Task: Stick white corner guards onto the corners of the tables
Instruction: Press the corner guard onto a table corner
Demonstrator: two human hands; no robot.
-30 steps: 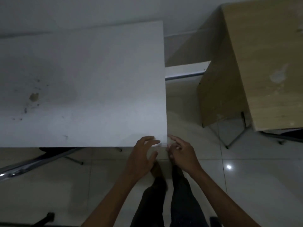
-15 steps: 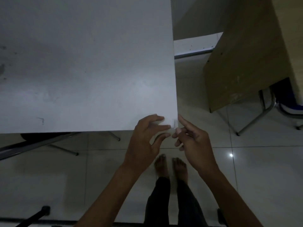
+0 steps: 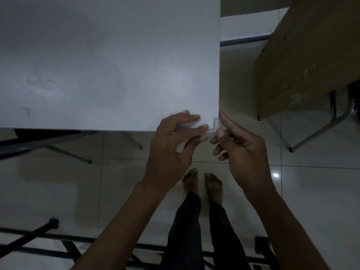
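corner guard [image 3: 213, 126] wrapping white table [image 3: 109, 63] near corner, l-arms along both edges, hands pinching it

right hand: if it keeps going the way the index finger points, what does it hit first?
Likely the white table's right side edge, just above the corner guard; the right hand's index fingertip looks almost on it already. Depth unclear.

Dim classroom or office: folding white table [image 3: 109, 63], wooden desk [image 3: 311, 61], tiled floor [image 3: 315, 191].

Head view, steeply downward, close over white table [image 3: 109, 61] corner.
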